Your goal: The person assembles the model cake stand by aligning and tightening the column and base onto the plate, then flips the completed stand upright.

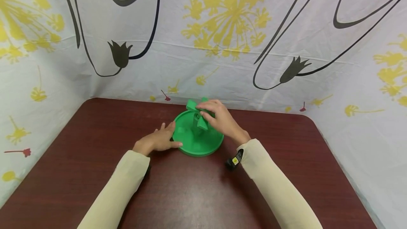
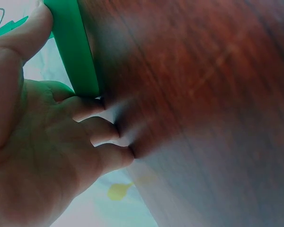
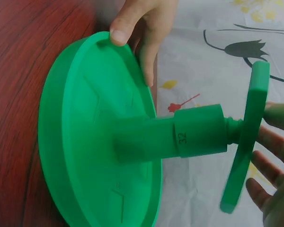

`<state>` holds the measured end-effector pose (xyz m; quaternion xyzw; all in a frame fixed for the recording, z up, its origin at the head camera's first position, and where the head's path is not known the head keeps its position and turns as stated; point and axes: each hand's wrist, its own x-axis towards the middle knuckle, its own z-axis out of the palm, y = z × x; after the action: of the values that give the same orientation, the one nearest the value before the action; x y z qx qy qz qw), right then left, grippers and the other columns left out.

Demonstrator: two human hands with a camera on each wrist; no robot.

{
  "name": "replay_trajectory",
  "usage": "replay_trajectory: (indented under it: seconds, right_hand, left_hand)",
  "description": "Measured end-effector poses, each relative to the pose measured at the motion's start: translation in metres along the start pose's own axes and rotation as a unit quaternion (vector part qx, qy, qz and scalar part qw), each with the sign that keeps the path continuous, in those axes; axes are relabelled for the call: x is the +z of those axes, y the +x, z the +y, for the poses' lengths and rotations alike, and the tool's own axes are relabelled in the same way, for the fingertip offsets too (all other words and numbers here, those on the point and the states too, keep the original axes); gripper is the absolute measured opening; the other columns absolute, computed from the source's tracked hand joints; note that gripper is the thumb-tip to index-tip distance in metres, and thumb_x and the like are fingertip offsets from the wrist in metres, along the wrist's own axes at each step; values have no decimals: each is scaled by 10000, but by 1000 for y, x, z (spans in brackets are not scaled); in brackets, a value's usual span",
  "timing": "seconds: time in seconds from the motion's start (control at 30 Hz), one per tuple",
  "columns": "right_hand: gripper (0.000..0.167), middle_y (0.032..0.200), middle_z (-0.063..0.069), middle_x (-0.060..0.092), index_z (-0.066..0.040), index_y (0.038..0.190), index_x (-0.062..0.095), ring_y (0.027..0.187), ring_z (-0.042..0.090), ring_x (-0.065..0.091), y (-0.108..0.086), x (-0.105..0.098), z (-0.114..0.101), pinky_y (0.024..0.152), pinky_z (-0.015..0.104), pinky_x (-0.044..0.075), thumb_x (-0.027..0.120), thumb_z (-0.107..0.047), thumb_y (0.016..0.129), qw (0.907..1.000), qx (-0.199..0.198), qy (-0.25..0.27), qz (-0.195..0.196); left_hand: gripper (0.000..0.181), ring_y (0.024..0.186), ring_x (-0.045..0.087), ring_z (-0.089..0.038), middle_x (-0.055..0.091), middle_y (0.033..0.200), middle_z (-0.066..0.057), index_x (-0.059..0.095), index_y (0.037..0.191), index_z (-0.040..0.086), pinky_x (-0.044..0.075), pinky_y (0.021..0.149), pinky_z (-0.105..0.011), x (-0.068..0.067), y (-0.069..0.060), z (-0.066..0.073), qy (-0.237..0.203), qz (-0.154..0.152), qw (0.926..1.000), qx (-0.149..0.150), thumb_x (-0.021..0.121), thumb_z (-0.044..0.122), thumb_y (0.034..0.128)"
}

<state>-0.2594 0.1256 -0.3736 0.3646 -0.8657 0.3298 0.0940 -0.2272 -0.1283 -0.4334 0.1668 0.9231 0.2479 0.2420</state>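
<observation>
1. Head view, far left: a pale sleeve (image 1: 116, 193) reaches forward over a dark red-brown table (image 1: 178, 193). Behind the table hangs a white cloth (image 1: 140, 84) printed with yellow flowers and grey stems.

2. Left of centre, the left hand (image 1: 160, 140) braces a green round base (image 1: 190, 146). Its fingers are spread apart; the thumb lies over the rim (image 1: 197, 154), while the other fingers stay outside it, some tips touching the table. They do not wrap round the base.

3. At the centre, the base lies flat near the table's far edge, between the two hands. From its middle rises a green post (image 3: 199, 132), upright, marked "32" on its wider upper part.

4. Above the post sits a green bladed top piece (image 3: 246, 142), its flat arms reaching outward. A narrow ridged neck (image 3: 233, 131) shows between them.

5. Just right of centre, the right hand (image 1: 225, 119) is at the top piece, fingers slightly bent and apart, tips touching or just beside the arms rather than closed round them.

6. Farther right come a black wrist device (image 1: 235, 160) and another pale sleeve.

7. Progress, as a judgement: base, post and top piece already appear joined into one standing object. With some neck exposed, whether the top needs further turning or seating cannot be told.
</observation>
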Motion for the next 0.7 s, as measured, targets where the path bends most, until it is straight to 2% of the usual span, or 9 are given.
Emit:
replay_trajectory:
  seconds: [0.17, 0.37, 0.57, 0.7]
  right_hand:
    - [308, 1385, 74, 602, -102, 1305, 662, 1327, 279, 458, 1, 2, 0, 1109, 480, 377, 573, -134, 1012, 9986, -98, -248, -466]
    - [308, 1398, 65, 592, -120, 1311, 660, 1332, 272, 449, 3, 5, -3, 1116, 476, 367, 555, -167, 1026, 9961, -159, -650, -573]
    - [300, 1397, 74, 591, -123, 1299, 668, 1338, 275, 447, 2, 6, -5, 1124, 470, 359, 568, -183, 1022, 9960, -196, -689, -542]
    - [282, 1344, 75, 628, -114, 1256, 691, 1297, 276, 492, -1, 3, -3, 1082, 476, 403, 595, -212, 1010, 9991, -29, -421, -107]
  left_hand:
    - [941, 1502, -38, -455, 33, 1654, -200, -4, 1579, -10, 62, 1195, -628, -1, 0, 0, 60, 10, 10000, -10, 561, 465, 995]
    - [944, 1502, -46, -453, 31, 1656, -193, -3, 1580, -6, 54, 1194, -630, -1, 1, -1, 42, 9, 10000, 21, 558, 475, 994]
    - [947, 1504, -45, -448, 27, 1656, -194, -5, 1580, -6, 56, 1198, -622, -2, 0, -1, 20, 29, 10000, 11, 567, 465, 992]
    - [951, 1508, -51, -434, 18, 1658, -188, -9, 1583, 5, 56, 1203, -612, -1, 0, 0, 0, -5, 10000, -3, 567, 474, 989]
